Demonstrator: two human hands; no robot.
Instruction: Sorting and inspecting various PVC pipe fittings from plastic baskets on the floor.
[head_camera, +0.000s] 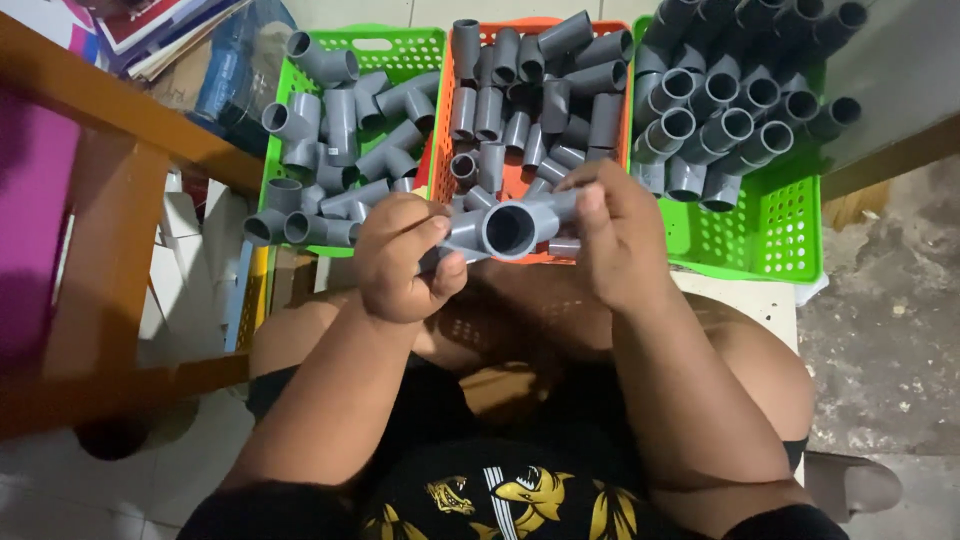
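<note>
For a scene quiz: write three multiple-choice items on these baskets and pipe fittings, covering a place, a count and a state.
1. Where is the orange basket?
A. between two green baskets
B. far left
C. on the floor alone

2. How many baskets hold fittings?
A. two
B. three
C. five

3. The grey pipe fitting in front is
A. lying in a basket
B. held by both hands
C. on the floor

Key: 1 A, the left green basket and right green basket flank it. 2 B, three show. 3 B, the left hand and right hand grip it.
</note>
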